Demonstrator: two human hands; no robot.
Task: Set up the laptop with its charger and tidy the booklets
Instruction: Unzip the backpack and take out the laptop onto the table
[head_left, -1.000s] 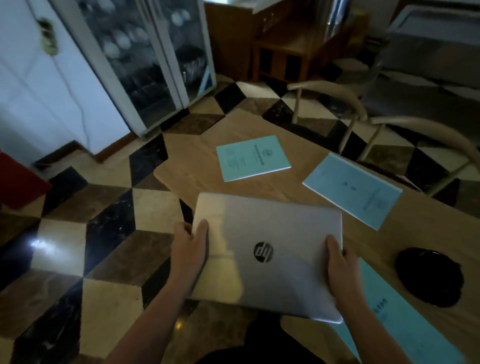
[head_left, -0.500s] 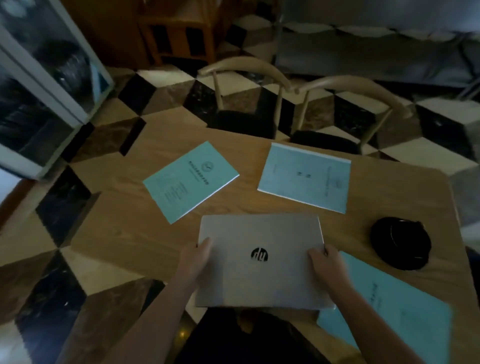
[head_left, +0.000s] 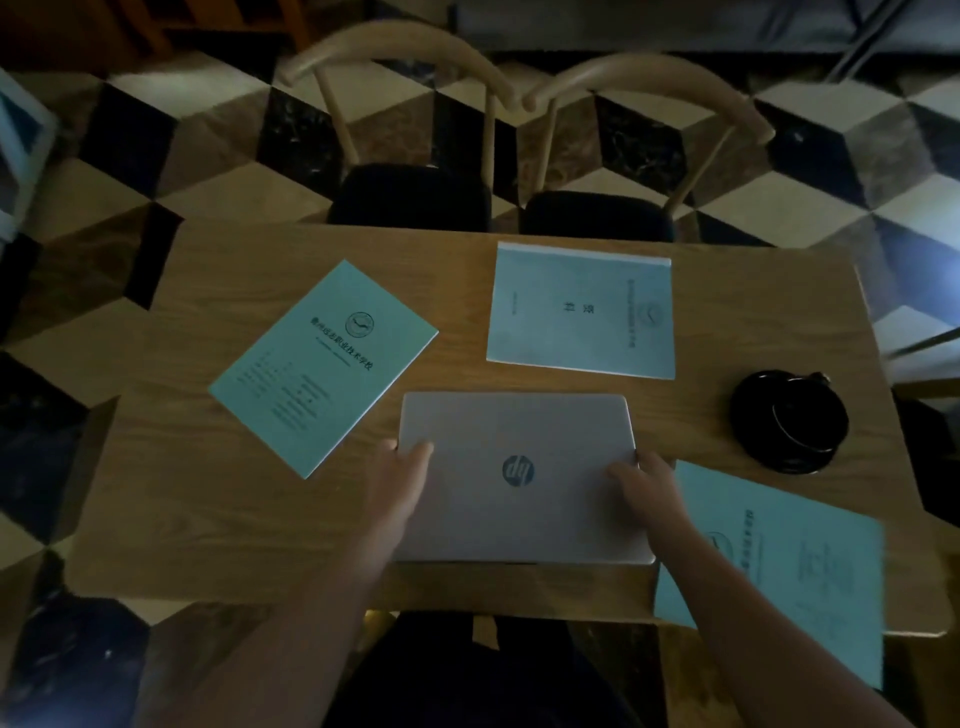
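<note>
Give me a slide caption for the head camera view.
Both hands hold a closed laptop flat on the table among three booklets.

Dim, underexposed, blue-green cast. Brightest patches are the pale floor tiles (head_left: 810, 208) far right of the hands and a small glare spot on the floor at lower left. Soft focus overall; booklet (head_left: 779, 566) just right of the right hand (head_left: 647, 486) smears. Wide-angle bending at table edges (head_left: 878, 332).
</note>
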